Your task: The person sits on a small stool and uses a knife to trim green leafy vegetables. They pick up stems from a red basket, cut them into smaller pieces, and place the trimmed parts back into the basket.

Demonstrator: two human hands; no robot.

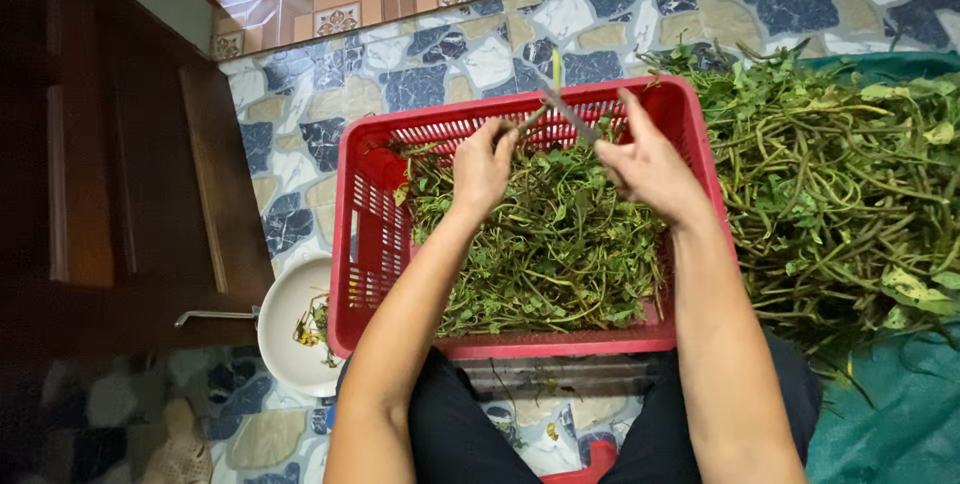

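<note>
Both hands work above a red slatted plastic basket heaped with cut green leafy stems. The left hand has its fingers curled shut around one end of a thin green stem, which crosses to the right hand – there the thumb and fingertips pinch it, the forefinger pointing up. The stem hangs over the basket's far rim. To the right, a big loose pile of vine stems and leaves lies on a teal sheet. Left of the basket sits a white bowl with a few scraps – on a stone-patterned floor.
</note>
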